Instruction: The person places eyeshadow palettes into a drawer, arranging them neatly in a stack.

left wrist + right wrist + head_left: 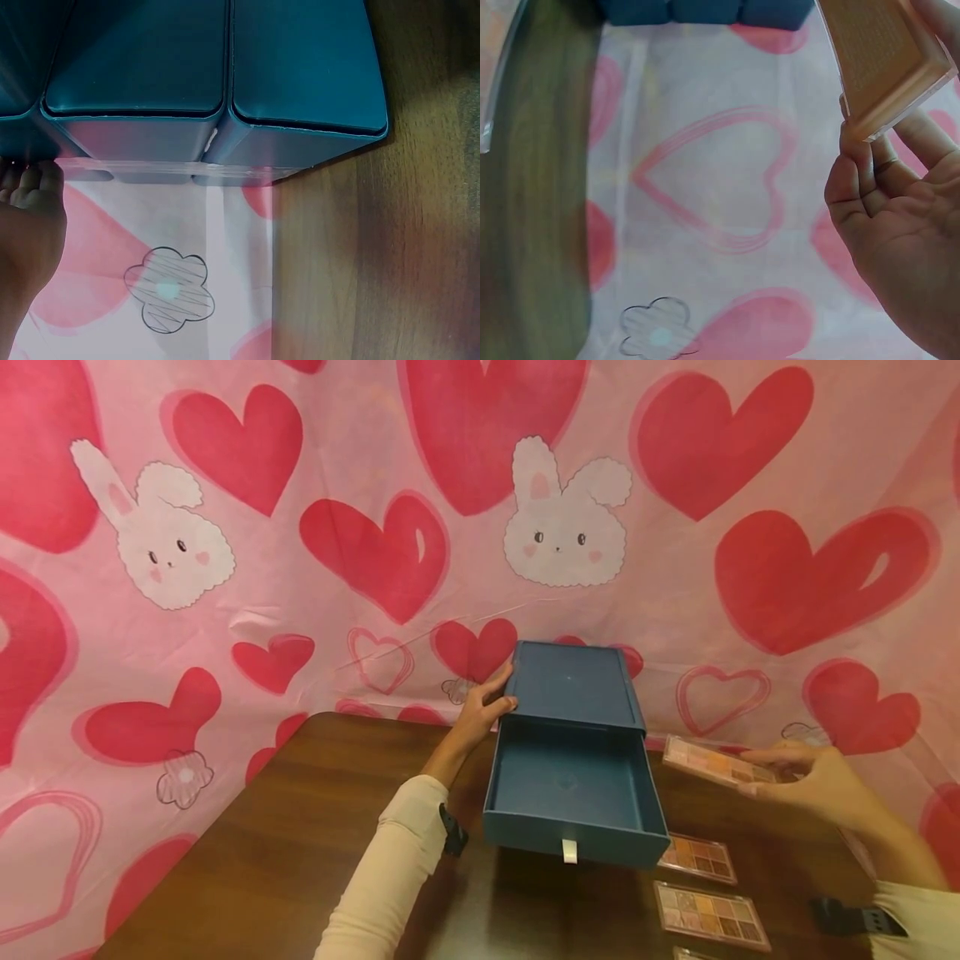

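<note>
A blue stacked drawer unit (572,681) stands at the back of the table, its top drawer (528,833) pulled out toward me. A small white pull tab (570,852) sits on the drawer's front, and the bare drawer floor shows. My left hand (478,712) holds the unit's upper left edge, thumb over the top and fingers against the side. To the right of the unit, my right hand (813,777) pinches an eyeshadow palette (701,760) by its right end, raised and tilted. In the right wrist view its brownish underside (885,56) shows.
More palettes lie in a column on the table right of the drawer, one (697,857) beside its corner, another (712,917) nearer, a third cut off below. A pink heart-and-rabbit sheet (465,568) hangs behind the dark wooden table (300,827).
</note>
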The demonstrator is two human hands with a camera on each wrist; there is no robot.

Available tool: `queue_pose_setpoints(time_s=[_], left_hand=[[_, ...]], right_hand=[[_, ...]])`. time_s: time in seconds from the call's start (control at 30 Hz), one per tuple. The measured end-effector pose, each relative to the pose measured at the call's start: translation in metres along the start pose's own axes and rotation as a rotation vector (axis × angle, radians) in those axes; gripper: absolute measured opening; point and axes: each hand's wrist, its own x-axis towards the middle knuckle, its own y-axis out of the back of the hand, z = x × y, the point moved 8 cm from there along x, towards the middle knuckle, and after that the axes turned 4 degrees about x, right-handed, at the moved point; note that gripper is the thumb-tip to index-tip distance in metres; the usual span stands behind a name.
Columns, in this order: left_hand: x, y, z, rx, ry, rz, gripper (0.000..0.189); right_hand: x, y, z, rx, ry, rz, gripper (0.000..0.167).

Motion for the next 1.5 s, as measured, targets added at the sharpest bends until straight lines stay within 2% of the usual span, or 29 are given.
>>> queue_pose_setpoints(time_s=[0.3, 0.6, 0.8, 1.07, 1.23, 1.5], left_hand=[[0.0, 0.0, -0.002, -0.03, 0.009, -0.008, 0.069], [0.001, 0.0, -0.002, -0.042, 0.005, -0.005, 0.068], [0.001, -0.001, 0.001, -0.052, -0.009, -0.003, 0.067], [-0.002, 0.0, 0.0, -0.046, 0.001, -0.002, 0.068], [-0.001, 0.001, 0.0, -0.05, 0.004, 0.011, 0.069], [-0.001, -0.001, -0.001, -0.08, 0.025, 0.007, 0.068]], right_hand=[[-0.003, 0.003, -0.035, 0.02, 0.124, -0.035, 0.044], [-0.003, -0.004, -0.073, -0.024, 0.134, -0.001, 0.047], [-0.001, -0.018, -0.1, -0.028, 0.221, 0.003, 0.049], [0.005, -0.043, -0.117, -0.019, 0.222, -0.063, 0.05], [0.01, -0.059, -0.123, -0.031, 0.184, -0.092, 0.05], [0.021, -0.085, -0.136, -0.076, 0.233, -0.127, 0.051]])
